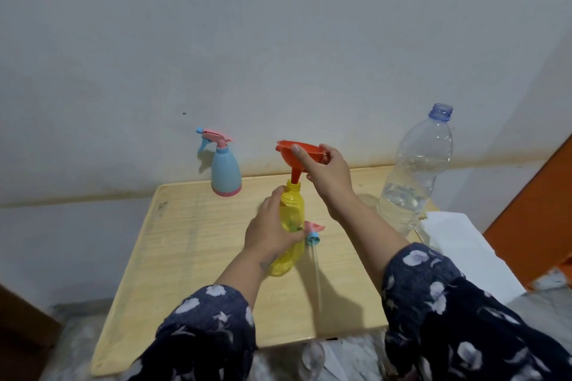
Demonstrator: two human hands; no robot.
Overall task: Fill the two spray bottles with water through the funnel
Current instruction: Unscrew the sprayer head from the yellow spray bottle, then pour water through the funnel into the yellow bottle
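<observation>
A yellow spray bottle [292,210] with its top off stands on the wooden table [192,244], and my left hand [269,229] grips its body. My right hand [328,172] holds the red funnel [289,153] by its rim, with the spout at the yellow bottle's open neck. The removed spray head [313,232] with its long tube lies on the table just right of the yellow bottle. A blue spray bottle [225,172] with a pink trigger head screwed on stands at the table's back edge. A large clear water bottle [414,173], uncapped and partly full, stands at the back right.
A grey wall rises right behind the table. White paper or cloth [464,244] lies past the table's right edge, beside an orange-brown panel [535,204]. A small clear object [312,359] sits below the table's front edge.
</observation>
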